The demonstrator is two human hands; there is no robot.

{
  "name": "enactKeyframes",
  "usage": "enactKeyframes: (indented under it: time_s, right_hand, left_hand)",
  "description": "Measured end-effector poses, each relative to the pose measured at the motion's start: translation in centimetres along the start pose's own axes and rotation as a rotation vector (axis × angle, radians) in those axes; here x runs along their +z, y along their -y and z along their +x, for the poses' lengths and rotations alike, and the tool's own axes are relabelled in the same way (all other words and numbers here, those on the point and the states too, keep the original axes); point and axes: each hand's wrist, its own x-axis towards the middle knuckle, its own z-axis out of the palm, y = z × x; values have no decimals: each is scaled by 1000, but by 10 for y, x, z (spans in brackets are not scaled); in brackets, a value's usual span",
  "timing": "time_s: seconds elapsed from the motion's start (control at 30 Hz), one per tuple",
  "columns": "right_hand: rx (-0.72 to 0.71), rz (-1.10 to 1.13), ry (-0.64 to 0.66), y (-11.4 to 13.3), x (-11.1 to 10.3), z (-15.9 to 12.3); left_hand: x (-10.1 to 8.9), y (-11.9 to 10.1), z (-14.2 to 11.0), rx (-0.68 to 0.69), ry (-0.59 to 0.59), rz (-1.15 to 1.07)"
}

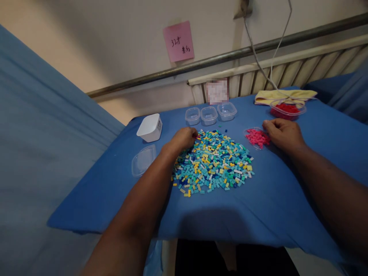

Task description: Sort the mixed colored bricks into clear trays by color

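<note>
A wide pile of small toy building bricks (212, 165), mostly turquoise, yellow, white and dark blue, is spread over the blue-covered table. At the pile's far left edge, my left hand (185, 138) has its fingers closed, with a pinkish-red brick (198, 136) showing at the fingertips. Pinkish-red bricks (258, 138) lie heaped on a clear shallow lid to the right of the pile. Beside that heap rests my right hand (283, 133), its thumb and fingers pinched together at the lid's right side. What it holds, if anything, is hidden.
Three clear tubs (209, 115) stand in a row behind the pile. To the left are a white tub (150, 128) and a clear lid (143, 160). A clear container of red bricks (288, 111) sits back right, before a folded yellow cloth (264, 97). A radiator (304, 61) lines the wall.
</note>
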Motion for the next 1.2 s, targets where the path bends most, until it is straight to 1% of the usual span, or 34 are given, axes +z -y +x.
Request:
enactKeyframes:
  time_s: [0.1, 0.2, 0.3, 0.4, 0.6, 0.67, 0.7, 0.77, 0.83, 0.9, 0.97, 1.1, 1.17, 1.2]
  right_hand:
    - [-15, -9, 0, -1, 0, 0]
    - [-16, -13, 0, -1, -1, 0]
    - [-16, -17, 0, 0, -1, -1]
    - [-4, -7, 0, -1, 0, -1]
    - [-9, -11, 5, -2, 1, -1]
    - [-15, -10, 2, -3, 1, 0]
    - [-24, -6, 0, -4, 2, 0]
    - [-45, 3, -10, -6, 3, 2]
    - [-60, 4, -13, -7, 4, 4]
    - [-67, 0, -9, -7, 5, 5]
    - [-67, -2, -11, -7, 6, 6]
    - [-71, 32, -35, -4, 6, 6]
    - [-77, 51, -42, -5, 7, 7]
    - [-80, 61, -40, -5, 7, 7]
  left_hand:
    - [-1, 4, 3, 84, 25, 28]
    - [-1, 8, 9, 156, 54, 102]
    - [-3, 11, 16, 201, 86, 150]
    - [-4, 12, 20, 189, 104, 159]
    - [-7, 12, 18, 144, 77, 91]
    - [-6, 14, 15, 105, 67, 14]
    - [-6, 16, 14, 79, 59, -59]
    - [-5, 17, 13, 28, 37, -268]
    - [-4, 13, 14, 5, 3, -478]
    - [-4, 0, 18, 43, -36, -600]
    - [-4, -23, 26, 126, -63, -652]
    - [-4, -87, 50, 317, -99, -696]
    - [-2, -120, 65, 368, -103, -655]
    - [0, -134, 71, 389, -95, -594]
